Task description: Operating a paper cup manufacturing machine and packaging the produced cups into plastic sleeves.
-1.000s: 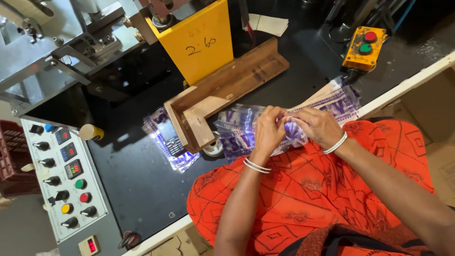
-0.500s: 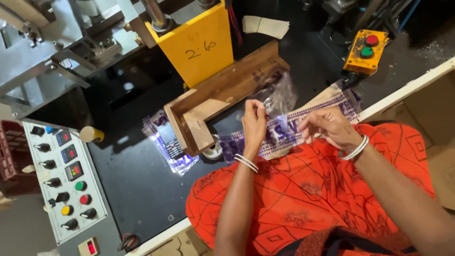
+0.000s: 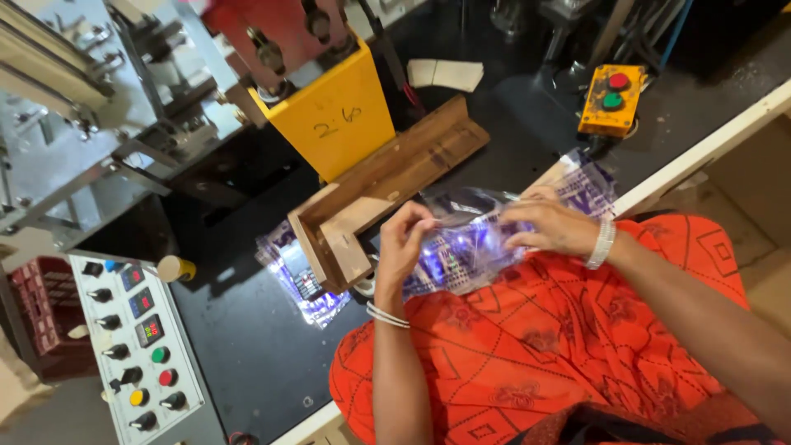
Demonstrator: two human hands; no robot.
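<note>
The person's left hand (image 3: 405, 241) pinches the near edge of a clear plastic pouch with purple print (image 3: 470, 247), fingers closed on the film, while the right hand (image 3: 550, 227) presses down on its far end with fingers curled over it. The pouch lies across the lap, over the orange patterned cloth (image 3: 527, 346), just at the edge of the black worktable (image 3: 247, 346).

The film looks thin and slippery, so a loose pinch could let it slide off the lap and under the table edge. Pulling the two ends apart too hard could crease or tear it. The pouch also sits close to the L-shaped wooden guide (image 3: 371, 206), whose corner could snag the film if it is dragged across.

Counted: two hands, each with pale bangles at the wrist; one pouch in hand; one small pile of similar printed pouches (image 3: 301, 276) on the table beside the guide, number not clear; one wooden guide; one yellow machine block (image 3: 334, 119); one yellow push-button box (image 3: 611, 99) with one red and one green button; one grey control panel (image 3: 140, 346) carrying many knobs.
</note>
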